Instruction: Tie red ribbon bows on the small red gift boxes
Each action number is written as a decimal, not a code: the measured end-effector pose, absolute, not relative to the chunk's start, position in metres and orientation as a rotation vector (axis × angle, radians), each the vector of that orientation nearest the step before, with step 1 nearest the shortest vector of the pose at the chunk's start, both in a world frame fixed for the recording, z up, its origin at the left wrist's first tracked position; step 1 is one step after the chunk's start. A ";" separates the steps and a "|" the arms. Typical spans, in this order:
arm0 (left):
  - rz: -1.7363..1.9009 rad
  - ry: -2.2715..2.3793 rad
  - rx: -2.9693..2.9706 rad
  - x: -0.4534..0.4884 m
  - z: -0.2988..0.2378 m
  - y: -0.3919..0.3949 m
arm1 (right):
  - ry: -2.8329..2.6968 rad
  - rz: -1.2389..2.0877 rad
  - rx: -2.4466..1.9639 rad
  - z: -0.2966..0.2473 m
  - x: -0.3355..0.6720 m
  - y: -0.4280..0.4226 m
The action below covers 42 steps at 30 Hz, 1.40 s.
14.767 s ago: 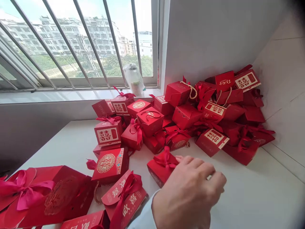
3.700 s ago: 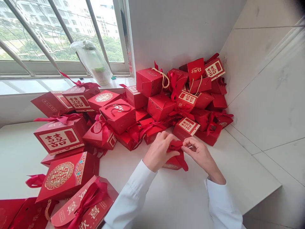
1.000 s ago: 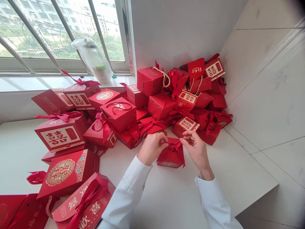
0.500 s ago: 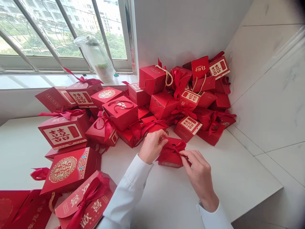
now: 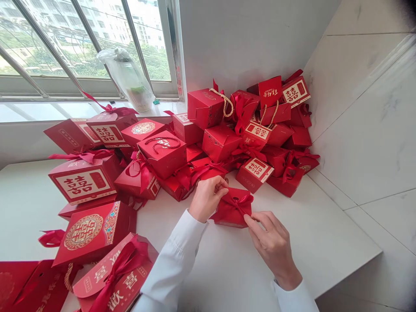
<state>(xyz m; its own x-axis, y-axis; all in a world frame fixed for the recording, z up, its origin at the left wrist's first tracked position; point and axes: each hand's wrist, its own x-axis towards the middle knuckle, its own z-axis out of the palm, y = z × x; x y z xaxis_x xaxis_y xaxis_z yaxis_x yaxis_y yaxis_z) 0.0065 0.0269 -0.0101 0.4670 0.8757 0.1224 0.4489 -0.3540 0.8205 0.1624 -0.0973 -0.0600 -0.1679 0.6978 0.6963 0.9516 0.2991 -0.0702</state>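
Observation:
A small red gift box [image 5: 231, 211] with a red ribbon bow [image 5: 239, 200] on top stands on the white counter [image 5: 325, 234] in front of me. My left hand [image 5: 208, 198] is closed, pinching the ribbon at the box's upper left. My right hand [image 5: 272, 242] pinches the ribbon's end at the box's lower right corner. Both arms wear white sleeves.
A heap of several red gift boxes [image 5: 227, 138] with ribbons and rope handles fills the corner behind. Larger red boxes [image 5: 82, 180] lie at the left. A clear plastic bag [image 5: 128, 78] sits on the window sill. The counter's edge [image 5: 357, 264] drops off at the right.
My right hand has come down from the bow's top to the box's lower right corner, drawing the ribbon end with it. The left hand has stayed pinched at the bow.

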 end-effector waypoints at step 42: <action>0.530 1.145 2.225 0.021 -0.017 0.016 | -1.623 0.455 -1.644 -0.032 0.177 -0.027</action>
<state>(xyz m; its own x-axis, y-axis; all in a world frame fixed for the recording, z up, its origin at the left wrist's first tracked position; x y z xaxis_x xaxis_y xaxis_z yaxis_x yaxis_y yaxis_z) 0.0212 0.0162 -0.0174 0.5537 0.8284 0.0842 0.6000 -0.4670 0.6495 0.1766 -0.0273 -0.0316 0.1256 0.9578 0.2586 0.6842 0.1051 -0.7217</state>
